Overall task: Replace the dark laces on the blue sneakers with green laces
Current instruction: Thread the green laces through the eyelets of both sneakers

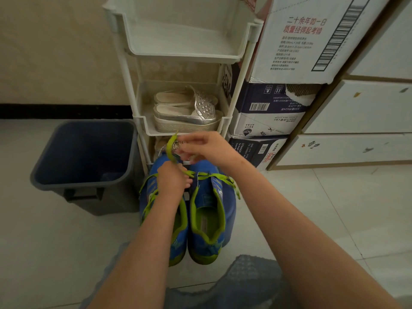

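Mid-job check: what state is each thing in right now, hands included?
Left sneaker: upright, partly laced in green.
Right sneaker: upright, green-laced, untied.
Green lace: end raised, held by both hands.
Left hand: grips the lace over the left sneaker.
Right hand: pinches the raised end.
Bin: upright, lidless.
Silver shoes: shelved together.

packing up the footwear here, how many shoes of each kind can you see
blue sneakers: 2
silver platform shoes: 2
total: 4
What lies on the lowest shelf is too hidden to count.
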`<state>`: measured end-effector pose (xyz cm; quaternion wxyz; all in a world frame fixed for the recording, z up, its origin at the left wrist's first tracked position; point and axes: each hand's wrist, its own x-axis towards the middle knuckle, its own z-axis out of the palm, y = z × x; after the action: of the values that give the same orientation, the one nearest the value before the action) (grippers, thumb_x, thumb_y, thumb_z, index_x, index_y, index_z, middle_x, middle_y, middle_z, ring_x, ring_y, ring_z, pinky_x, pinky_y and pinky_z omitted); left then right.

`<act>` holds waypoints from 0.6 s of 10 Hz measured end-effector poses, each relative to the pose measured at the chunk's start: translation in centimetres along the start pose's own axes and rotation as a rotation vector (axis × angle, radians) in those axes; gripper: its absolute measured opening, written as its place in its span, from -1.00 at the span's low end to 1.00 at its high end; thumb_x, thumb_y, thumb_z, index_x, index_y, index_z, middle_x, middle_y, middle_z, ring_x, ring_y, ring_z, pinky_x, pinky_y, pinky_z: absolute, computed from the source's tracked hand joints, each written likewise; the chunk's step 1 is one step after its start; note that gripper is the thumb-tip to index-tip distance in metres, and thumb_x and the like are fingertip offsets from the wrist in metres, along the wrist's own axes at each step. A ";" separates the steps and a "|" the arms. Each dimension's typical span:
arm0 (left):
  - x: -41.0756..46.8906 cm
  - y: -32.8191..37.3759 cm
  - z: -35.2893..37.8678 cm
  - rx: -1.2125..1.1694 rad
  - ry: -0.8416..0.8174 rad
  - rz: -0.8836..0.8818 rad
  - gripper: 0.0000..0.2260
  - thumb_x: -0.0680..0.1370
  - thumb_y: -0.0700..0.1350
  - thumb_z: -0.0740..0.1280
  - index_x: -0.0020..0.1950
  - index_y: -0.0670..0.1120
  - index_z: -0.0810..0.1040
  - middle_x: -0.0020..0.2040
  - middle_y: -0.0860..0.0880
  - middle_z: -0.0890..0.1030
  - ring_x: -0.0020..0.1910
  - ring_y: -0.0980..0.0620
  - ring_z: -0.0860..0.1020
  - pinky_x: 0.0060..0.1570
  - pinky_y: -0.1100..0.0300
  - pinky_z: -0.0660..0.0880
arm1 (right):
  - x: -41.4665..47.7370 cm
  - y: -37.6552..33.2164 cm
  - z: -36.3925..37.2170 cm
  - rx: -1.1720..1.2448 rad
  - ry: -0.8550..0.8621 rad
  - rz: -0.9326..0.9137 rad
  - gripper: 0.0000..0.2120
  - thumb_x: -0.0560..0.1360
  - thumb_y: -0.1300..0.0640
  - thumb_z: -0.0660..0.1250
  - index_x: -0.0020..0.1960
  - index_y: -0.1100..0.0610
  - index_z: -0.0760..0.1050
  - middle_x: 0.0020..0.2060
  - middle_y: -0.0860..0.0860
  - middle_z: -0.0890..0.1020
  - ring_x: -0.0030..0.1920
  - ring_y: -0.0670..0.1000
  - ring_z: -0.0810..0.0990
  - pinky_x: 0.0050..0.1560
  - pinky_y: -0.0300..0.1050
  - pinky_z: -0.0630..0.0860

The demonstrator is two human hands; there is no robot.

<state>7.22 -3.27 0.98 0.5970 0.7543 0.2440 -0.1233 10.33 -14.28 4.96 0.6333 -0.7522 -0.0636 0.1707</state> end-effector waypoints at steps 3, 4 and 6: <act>3.5 2.9 -6.1 0.119 0.293 0.160 -0.74 0.60 -0.14 0.16 -0.23 -0.13 0.54 -0.28 -0.15 0.66 -0.22 -0.15 0.66 -0.04 -0.13 0.59 | -1.2 6.3 -2.3 -0.618 -0.019 0.188 -0.74 0.42 0.19 0.47 0.08 0.23 0.59 -0.29 -0.09 0.47 -0.33 -0.19 0.43 -0.28 -0.31 0.36; 3.6 2.7 -8.6 0.260 0.317 0.018 -0.76 0.52 -0.09 0.21 0.03 -0.21 0.55 -0.05 -0.24 0.64 -0.07 -0.23 0.62 0.04 -0.15 0.56 | -1.5 6.7 -3.1 -0.635 -0.043 0.333 -0.80 0.41 0.08 0.49 -0.17 0.18 0.52 -0.35 -0.02 0.50 -0.38 -0.09 0.48 -0.39 -0.22 0.43; 0.8 3.5 -4.7 0.771 0.315 0.403 -0.55 0.53 -0.29 0.28 0.40 -0.12 0.34 0.35 -0.22 0.37 0.36 -0.21 0.25 0.27 -0.04 0.30 | -1.6 7.6 -3.1 -0.536 -0.020 0.559 -0.79 0.44 0.16 0.36 -0.19 0.33 0.52 -0.39 0.19 0.60 -0.46 0.09 0.62 -0.46 -0.15 0.57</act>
<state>9.20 0.84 4.81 0.2405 0.9632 0.1167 0.0295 8.93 -19.12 -1.77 0.3425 -0.8777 0.0952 0.3215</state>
